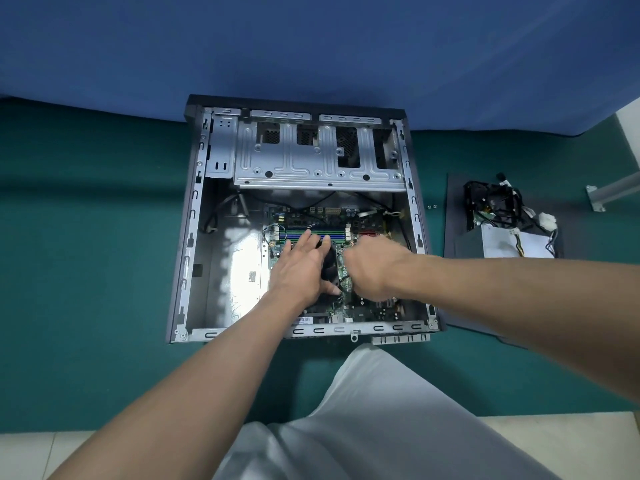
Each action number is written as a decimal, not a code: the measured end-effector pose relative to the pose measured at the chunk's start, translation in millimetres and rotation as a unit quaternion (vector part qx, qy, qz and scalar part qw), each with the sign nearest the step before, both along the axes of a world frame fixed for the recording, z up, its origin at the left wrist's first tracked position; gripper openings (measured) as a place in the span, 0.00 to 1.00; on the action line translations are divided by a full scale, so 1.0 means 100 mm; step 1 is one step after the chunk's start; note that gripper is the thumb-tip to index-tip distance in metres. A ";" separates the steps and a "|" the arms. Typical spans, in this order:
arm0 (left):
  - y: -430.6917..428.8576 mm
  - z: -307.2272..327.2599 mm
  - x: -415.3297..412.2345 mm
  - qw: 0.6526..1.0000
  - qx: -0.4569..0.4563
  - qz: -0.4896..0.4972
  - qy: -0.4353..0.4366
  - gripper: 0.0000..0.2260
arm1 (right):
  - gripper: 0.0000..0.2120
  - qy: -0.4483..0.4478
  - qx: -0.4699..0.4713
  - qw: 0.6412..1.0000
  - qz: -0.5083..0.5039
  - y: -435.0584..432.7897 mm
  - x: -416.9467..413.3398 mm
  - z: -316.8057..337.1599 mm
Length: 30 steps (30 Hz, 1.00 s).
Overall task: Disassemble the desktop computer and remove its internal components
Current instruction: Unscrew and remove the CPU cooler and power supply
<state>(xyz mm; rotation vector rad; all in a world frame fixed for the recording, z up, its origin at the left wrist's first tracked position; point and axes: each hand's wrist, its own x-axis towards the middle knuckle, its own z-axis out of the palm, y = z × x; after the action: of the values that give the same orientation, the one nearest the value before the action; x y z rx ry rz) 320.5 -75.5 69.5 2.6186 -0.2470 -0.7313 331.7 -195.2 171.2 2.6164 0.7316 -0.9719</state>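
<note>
computer case (192, 237) flat, open side upward

Soft, fairly bright light from above. White glare washes out the bare metal floor of the computer case (242, 271). The centre is sharp. The wide lens bows straight lines near the edges, and a faint shadow darkens the green mat (104, 306) at the bottom.

Green mat (86, 271) laid over pale floor tiles (519, 445). Blue cloth (311, 46) at rear. Metal bracket (614, 189) far R, on mat.
</note>
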 end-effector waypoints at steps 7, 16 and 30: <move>0.00 0.03 -0.01 1.000 -0.013 0.009 -0.001 0.45 | 0.05 -0.021 -0.027 0.974 0.225 0.01 0.09 0.09; 0.00 0.02 -0.01 1.000 -0.009 0.014 -0.001 0.47 | 0.07 0.182 0.204 0.689 -0.671 0.04 0.11 0.08; 0.01 0.02 -0.03 0.999 -0.023 0.026 -0.014 0.40 | 0.15 -0.030 -0.006 0.991 0.127 0.24 0.05 0.09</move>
<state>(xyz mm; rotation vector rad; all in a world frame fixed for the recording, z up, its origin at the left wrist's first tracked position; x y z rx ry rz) 317.9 -74.6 71.7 2.5841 -0.2012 -0.6633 336.4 -170.9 180.6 2.4537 1.0101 -0.8173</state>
